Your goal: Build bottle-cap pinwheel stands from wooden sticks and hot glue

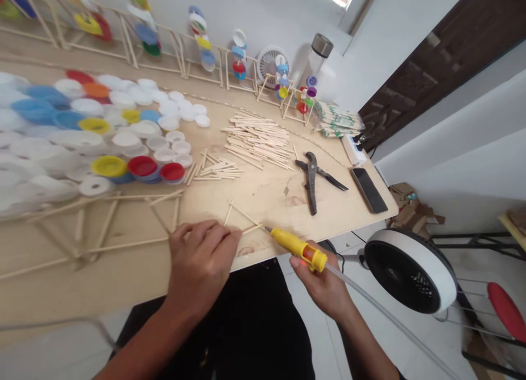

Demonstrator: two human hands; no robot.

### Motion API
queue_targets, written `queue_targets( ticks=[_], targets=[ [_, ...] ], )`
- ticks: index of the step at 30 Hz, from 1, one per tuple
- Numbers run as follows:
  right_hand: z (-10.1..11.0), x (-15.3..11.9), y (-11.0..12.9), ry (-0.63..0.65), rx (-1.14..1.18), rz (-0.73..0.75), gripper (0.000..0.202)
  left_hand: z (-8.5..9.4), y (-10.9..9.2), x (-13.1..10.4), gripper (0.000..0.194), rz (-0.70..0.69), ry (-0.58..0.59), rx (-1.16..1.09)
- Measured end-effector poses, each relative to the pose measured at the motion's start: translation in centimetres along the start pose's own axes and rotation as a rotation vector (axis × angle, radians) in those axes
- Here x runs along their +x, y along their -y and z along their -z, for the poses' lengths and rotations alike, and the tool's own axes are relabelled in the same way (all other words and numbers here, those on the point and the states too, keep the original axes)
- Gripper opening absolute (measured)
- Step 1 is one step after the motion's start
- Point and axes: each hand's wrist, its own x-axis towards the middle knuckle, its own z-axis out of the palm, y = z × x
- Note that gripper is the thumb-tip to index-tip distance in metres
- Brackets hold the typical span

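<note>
My right hand point(326, 287) is wrapped around a yellow hot glue gun point(290, 241), a clear glue stick trailing out of its back end. The gun's metal nozzle touches or nearly touches a corner of a small triangle of thin wooden sticks point(246, 214). Across the near side of that triangle, my left hand point(203, 256) presses down with its fingers bent and close together, gripping the stick end; part of the triangle is hidden beneath it. Left of this hand lies a larger frame of joined sticks point(127, 243) on the wooden table point(263, 191).
Loose sticks point(258, 139) and a shorter stick pile point(217, 169) lie ahead. Pliers-like cutters point(311, 182) and a phone point(369, 190) rest to the right. Many bottle caps point(109, 166) cover the left. Stick stands with caps point(203, 43) line the back. A fan point(411, 270) stands beside the table.
</note>
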Motion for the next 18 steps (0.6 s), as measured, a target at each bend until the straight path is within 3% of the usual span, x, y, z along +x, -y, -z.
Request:
queue_targets(
  ticks=[18],
  targets=[
    [-0.26, 0.27, 0.48, 0.016, -0.073, -0.028, 0.027, 0.13, 0.18, 0.04, 0.017, 0.004, 0.011, -0.022]
  ],
)
